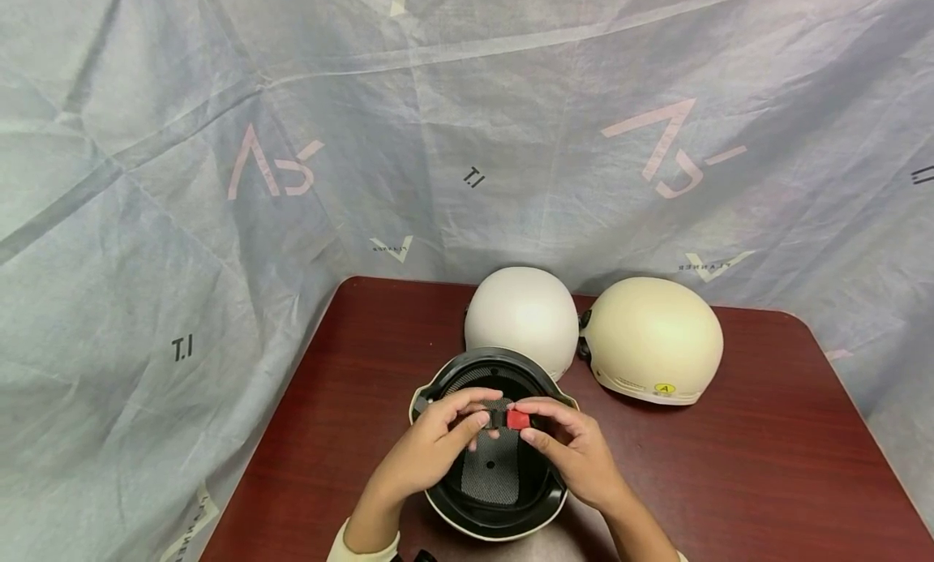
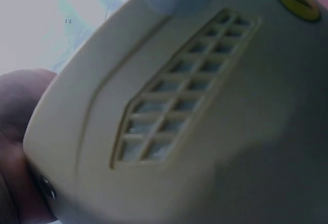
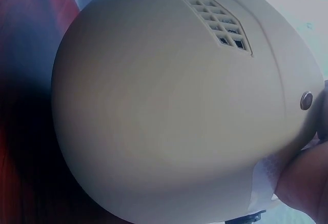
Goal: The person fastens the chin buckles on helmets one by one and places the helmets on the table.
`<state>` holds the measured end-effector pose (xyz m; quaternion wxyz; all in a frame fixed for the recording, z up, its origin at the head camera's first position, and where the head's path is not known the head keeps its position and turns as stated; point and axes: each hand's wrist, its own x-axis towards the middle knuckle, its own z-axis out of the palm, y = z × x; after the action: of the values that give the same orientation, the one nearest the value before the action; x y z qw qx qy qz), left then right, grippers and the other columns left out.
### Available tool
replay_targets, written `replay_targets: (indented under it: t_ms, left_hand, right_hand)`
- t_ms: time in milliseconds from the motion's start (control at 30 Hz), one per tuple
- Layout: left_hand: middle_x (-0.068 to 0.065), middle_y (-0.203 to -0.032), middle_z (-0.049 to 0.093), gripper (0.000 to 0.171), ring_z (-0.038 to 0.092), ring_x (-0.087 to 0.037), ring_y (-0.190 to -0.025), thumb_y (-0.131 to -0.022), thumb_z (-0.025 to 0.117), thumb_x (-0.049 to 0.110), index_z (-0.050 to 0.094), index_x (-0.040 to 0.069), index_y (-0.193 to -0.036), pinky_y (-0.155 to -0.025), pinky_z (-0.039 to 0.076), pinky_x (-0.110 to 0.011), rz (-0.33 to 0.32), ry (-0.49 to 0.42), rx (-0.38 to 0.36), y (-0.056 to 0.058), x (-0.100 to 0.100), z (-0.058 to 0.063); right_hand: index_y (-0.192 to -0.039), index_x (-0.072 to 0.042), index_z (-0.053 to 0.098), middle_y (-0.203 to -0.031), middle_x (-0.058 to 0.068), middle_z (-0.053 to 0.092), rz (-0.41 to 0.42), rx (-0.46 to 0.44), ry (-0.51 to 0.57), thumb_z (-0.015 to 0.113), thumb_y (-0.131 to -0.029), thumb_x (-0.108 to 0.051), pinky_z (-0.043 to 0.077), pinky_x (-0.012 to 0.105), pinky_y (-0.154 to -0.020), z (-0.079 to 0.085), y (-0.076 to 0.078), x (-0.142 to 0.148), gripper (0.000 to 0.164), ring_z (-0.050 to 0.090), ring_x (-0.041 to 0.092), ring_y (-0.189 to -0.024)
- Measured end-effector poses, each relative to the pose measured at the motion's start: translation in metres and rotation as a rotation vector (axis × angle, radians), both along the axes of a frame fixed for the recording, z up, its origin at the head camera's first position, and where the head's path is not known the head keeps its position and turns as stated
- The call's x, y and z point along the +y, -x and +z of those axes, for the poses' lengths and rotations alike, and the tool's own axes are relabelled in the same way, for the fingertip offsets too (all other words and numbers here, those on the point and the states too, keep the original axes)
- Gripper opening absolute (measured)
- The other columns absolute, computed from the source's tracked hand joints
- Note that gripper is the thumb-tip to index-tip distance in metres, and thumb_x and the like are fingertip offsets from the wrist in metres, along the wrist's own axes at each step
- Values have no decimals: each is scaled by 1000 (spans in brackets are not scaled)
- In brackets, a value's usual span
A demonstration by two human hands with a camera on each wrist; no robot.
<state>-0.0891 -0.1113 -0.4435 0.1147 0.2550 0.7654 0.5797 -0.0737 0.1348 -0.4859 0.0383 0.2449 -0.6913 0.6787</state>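
Observation:
An upturned cream helmet point(image 1: 496, 520) lies on the table with its black, mesh-lined inside facing up. Above its opening, my left hand point(image 1: 426, 452) pinches the black part of a chin-strap buckle point(image 1: 499, 418) between thumb and fingers. My right hand point(image 1: 584, 456) pinches the red part of the buckle point(image 1: 519, 419), right beside the black one; whether they are locked I cannot tell. In the left wrist view, the helmet's vented shell point(image 2: 241, 131) hides most of the left hand point(image 2: 20, 152). The right wrist view shows the shell point(image 3: 154, 96) and part of the right hand point(image 3: 302, 183).
Behind the upturned helmet stand a white helmet point(image 1: 521, 315) and another cream helmet point(image 1: 657, 335) with a yellow sticker, both dome up. The dark red table point(image 1: 773, 432) ends at a grey printed sheet point(image 1: 511, 124) hanging behind and beside it.

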Motion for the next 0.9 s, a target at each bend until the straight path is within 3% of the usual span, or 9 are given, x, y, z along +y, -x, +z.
replay_targets:
  t_ms: [200,333,433,533,700,900]
  left_hand:
    - [-5,-98,81,35,74,-16,-89,-107,64,33,63,14,-136,-81,59,-26,67,22,-111,0,0,0]
    - [-4,-91,81,30,76,-25,-85,-103,70,36,67,11,-119,-77,61,-28,132,15,-145,-1,2,0]
    - [-6,-91,80,23,74,-26,-81,-103,70,36,67,15,-111,-74,61,-30,148,-1,-148,-2,3,1]
    - [-5,-96,80,18,72,-20,-82,-103,70,34,68,18,-113,-74,59,-28,147,-2,-121,-4,3,2]
    - [3,-111,77,27,68,-10,-98,-97,77,30,72,19,-122,-89,55,-25,131,39,-1,-7,1,3]
    - [6,-123,75,32,67,-11,-112,-93,83,26,77,23,-125,-98,55,-27,112,31,76,-5,0,1]
  right_hand:
    - [-128,0,71,-129,-4,73,18,-46,-4,66,-97,9,58,20,-95,0,-1,1,32,68,4,-120]
    - [-128,2,70,-128,-6,74,3,-55,-7,66,-97,9,58,20,-94,0,-1,1,32,69,3,-118]
    - [-128,5,68,-126,-8,75,-10,-64,0,65,-97,9,59,20,-92,1,-1,0,31,70,2,-114]
    - [-128,8,67,-123,-8,76,-15,-70,21,66,-97,10,59,20,-90,2,-1,-2,31,71,2,-110]
    - [-127,7,68,-121,-8,76,-22,-38,32,65,-96,12,58,19,-89,3,-1,-2,32,71,3,-109]
    - [-127,3,69,-120,-9,76,-20,-82,28,67,-96,10,59,20,-89,4,-2,-1,31,71,2,-109]
